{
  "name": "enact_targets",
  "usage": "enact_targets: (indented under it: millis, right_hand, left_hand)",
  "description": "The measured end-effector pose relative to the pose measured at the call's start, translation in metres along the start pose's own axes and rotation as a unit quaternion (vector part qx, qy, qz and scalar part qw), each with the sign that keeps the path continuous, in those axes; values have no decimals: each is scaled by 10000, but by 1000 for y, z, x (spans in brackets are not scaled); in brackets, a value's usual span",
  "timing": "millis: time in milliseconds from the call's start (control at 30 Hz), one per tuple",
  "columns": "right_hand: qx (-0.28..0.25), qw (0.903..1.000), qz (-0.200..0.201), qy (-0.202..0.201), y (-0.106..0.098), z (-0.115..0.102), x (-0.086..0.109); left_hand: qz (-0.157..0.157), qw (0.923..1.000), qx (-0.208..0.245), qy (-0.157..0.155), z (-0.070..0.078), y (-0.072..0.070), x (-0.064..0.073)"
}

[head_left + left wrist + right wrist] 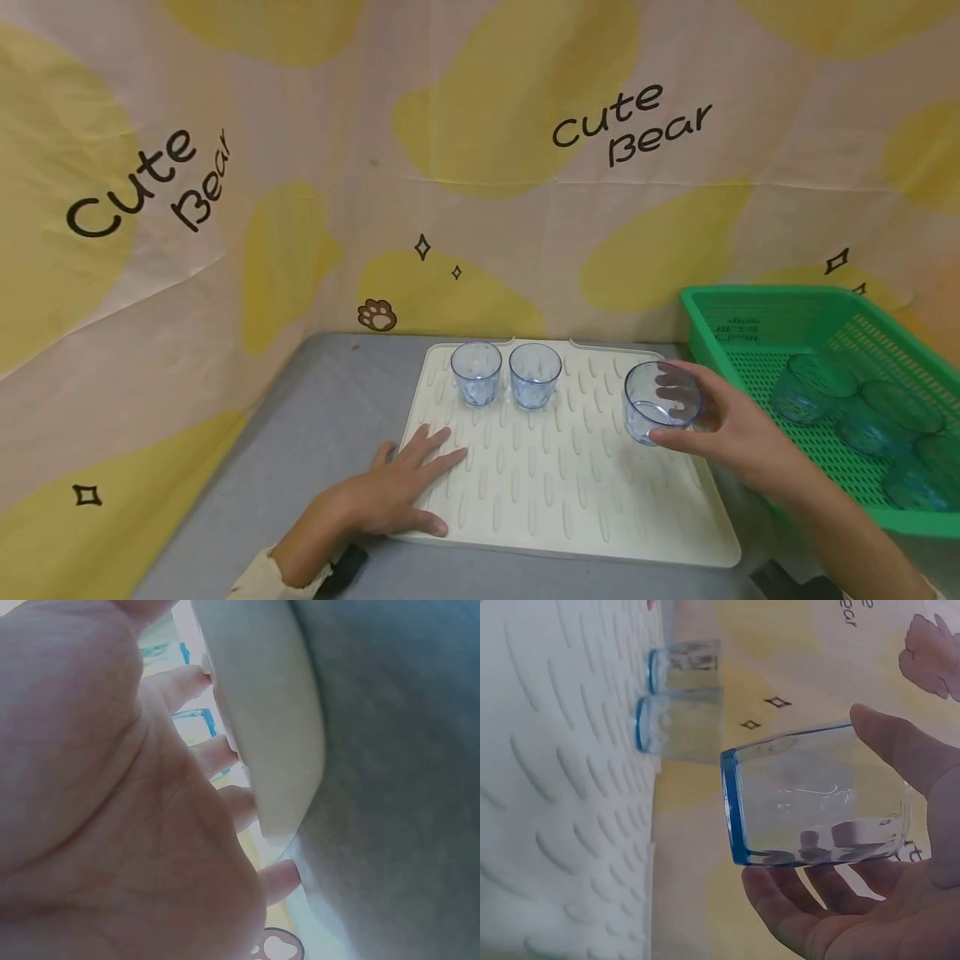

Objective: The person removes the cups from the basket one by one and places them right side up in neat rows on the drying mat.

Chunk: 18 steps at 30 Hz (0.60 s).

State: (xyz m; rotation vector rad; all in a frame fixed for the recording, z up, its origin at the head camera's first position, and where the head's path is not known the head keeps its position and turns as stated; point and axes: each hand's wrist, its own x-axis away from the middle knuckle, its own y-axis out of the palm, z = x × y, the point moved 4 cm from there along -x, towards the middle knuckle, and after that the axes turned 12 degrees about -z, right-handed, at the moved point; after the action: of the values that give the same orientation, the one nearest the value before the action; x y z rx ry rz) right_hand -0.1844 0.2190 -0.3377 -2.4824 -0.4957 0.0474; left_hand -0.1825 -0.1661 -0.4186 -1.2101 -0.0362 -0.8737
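Note:
My right hand [718, 429] holds a clear blue-tinted glass [662, 402] just above the right side of a cream ribbed drying mat [570, 500]. In the right wrist view the thumb and fingers of that hand [870, 915] wrap the glass [817, 799], which hangs clear of the mat [555, 787]. Two matching glasses [476, 372] [535, 375] stand side by side at the mat's back edge. My left hand [405, 492] lies flat with spread fingers on the mat's front left corner. The left wrist view shows its palm [112, 787] against the mat's edge [270, 712].
A green plastic basket [750, 293] stands at the right of the mat and holds several more blue glasses [813, 387]. The mat lies on a grey table [300, 442]. A yellow patterned cloth backdrop [480, 167] closes off the back and left.

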Motion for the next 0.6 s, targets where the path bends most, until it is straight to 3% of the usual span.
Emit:
enact_targets:
  millis: [300,467,600]
  right_hand:
    - [-111,9998,-62,149,25,0,-13]
    - [111,9997,-17,194,30,3,-17]
    - [-13,9996,26,270,32,3,-21]
  left_hand:
    - [46,10000,-11,76,0,1,1]
    - [43,10000,33,69,0,1,1]
    - [64,9999,27,79,-1,0,2]
